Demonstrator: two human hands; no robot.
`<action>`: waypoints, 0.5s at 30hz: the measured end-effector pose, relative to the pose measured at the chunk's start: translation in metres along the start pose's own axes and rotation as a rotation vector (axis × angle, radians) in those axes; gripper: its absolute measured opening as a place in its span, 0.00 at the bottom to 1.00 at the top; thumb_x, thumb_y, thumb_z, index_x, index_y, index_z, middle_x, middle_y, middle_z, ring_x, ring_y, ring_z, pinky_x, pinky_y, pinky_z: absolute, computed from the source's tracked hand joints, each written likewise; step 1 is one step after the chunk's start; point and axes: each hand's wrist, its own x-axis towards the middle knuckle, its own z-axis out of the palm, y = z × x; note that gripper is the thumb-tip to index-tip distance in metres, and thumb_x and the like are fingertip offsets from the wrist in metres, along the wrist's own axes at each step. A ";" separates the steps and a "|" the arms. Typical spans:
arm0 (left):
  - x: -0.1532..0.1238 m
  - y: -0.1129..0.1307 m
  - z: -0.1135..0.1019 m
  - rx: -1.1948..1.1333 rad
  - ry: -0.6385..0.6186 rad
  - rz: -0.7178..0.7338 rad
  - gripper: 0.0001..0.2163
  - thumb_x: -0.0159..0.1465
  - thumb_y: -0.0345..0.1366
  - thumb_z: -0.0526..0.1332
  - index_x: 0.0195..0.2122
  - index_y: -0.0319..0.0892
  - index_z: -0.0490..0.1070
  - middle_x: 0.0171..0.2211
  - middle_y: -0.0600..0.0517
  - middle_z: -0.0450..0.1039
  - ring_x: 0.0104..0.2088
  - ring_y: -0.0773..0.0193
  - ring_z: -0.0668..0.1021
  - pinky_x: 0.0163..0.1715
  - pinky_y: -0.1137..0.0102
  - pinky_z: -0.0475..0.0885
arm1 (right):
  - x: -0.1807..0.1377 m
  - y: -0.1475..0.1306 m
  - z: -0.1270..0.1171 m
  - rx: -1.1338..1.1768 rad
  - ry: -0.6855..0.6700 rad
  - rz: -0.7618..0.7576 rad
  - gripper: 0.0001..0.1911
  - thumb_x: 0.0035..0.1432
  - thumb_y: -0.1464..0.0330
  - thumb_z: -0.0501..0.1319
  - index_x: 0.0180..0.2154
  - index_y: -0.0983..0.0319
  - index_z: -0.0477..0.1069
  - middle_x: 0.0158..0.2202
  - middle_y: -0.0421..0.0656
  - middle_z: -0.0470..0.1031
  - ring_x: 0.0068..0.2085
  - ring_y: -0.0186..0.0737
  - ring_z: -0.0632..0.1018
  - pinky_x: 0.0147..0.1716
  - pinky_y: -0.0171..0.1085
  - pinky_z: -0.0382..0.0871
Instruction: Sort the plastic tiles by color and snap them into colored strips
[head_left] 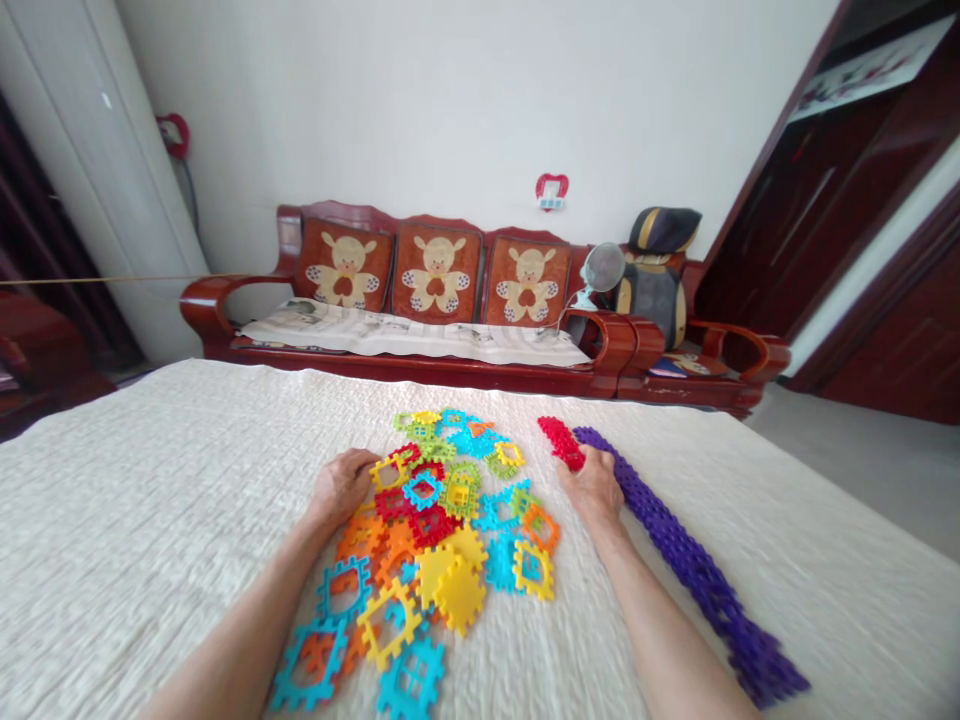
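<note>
Loose plastic interlocking building pieces (459,595) lie in a heap on the cream cloth, in yellow, red, orange, green and blue; many are square frames with notched edges. My left hand (345,487) is at the heap's left side, its curled fingers against a yellow frame piece (389,472) and red pieces. Whether it grips one is hard to see. To the right, my right hand (592,484) is closed on the near end of a short row of red interlocking pieces (559,440). Just beside it runs a long row of purple interlocking pieces (686,560).
A quilted cream cloth (165,520) covers the table. Beyond its far edge stands a wooden sofa (420,375) with bear cushions (439,272) and a small fan (602,268). A chair with a massage cushion (654,290) is at the right.
</note>
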 end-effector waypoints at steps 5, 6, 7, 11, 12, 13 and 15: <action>0.000 0.000 0.000 -0.013 -0.010 0.001 0.15 0.55 0.32 0.50 0.36 0.42 0.76 0.38 0.50 0.77 0.39 0.63 0.76 0.43 0.70 0.69 | 0.001 0.003 0.009 0.230 0.198 -0.207 0.21 0.54 0.58 0.54 0.46 0.62 0.67 0.43 0.48 0.68 0.40 0.43 0.73 0.40 0.40 0.67; 0.000 0.000 0.000 -0.014 -0.012 0.000 0.15 0.55 0.32 0.50 0.36 0.42 0.76 0.38 0.50 0.77 0.39 0.63 0.76 0.43 0.69 0.68 | 0.000 0.000 0.010 0.301 0.211 -0.286 0.18 0.54 0.60 0.54 0.44 0.62 0.68 0.41 0.47 0.70 0.39 0.42 0.73 0.41 0.40 0.67; 0.000 0.001 0.000 -0.014 -0.014 -0.001 0.15 0.55 0.32 0.50 0.36 0.42 0.76 0.38 0.49 0.77 0.40 0.63 0.76 0.43 0.69 0.68 | -0.003 -0.004 0.010 0.371 0.198 -0.371 0.17 0.54 0.62 0.53 0.43 0.62 0.68 0.41 0.47 0.71 0.37 0.40 0.73 0.40 0.39 0.67; -0.001 0.003 -0.001 -0.019 -0.010 -0.007 0.14 0.56 0.32 0.51 0.36 0.42 0.76 0.38 0.49 0.76 0.40 0.62 0.76 0.44 0.68 0.68 | -0.029 -0.040 0.000 0.525 -0.014 -0.691 0.13 0.57 0.65 0.51 0.42 0.61 0.69 0.42 0.45 0.73 0.43 0.40 0.73 0.45 0.38 0.66; -0.001 0.004 -0.001 -0.022 -0.007 -0.006 0.14 0.56 0.32 0.51 0.36 0.42 0.76 0.38 0.49 0.76 0.40 0.62 0.76 0.44 0.68 0.68 | -0.037 -0.052 -0.004 0.525 -0.079 -0.746 0.14 0.58 0.66 0.51 0.42 0.60 0.70 0.44 0.45 0.73 0.46 0.40 0.72 0.47 0.38 0.65; -0.001 0.005 -0.002 -0.027 -0.006 -0.002 0.14 0.56 0.31 0.51 0.36 0.41 0.76 0.38 0.49 0.76 0.40 0.62 0.76 0.44 0.68 0.68 | -0.045 -0.063 -0.007 0.516 -0.144 -0.789 0.14 0.59 0.66 0.50 0.43 0.60 0.70 0.45 0.45 0.73 0.48 0.40 0.72 0.49 0.38 0.64; -0.002 0.006 -0.002 -0.038 -0.003 0.003 0.14 0.55 0.30 0.52 0.36 0.42 0.76 0.38 0.49 0.76 0.40 0.62 0.76 0.45 0.68 0.68 | -0.058 -0.085 -0.012 0.478 -0.245 -0.835 0.15 0.60 0.66 0.49 0.43 0.60 0.71 0.45 0.44 0.73 0.48 0.39 0.71 0.50 0.38 0.62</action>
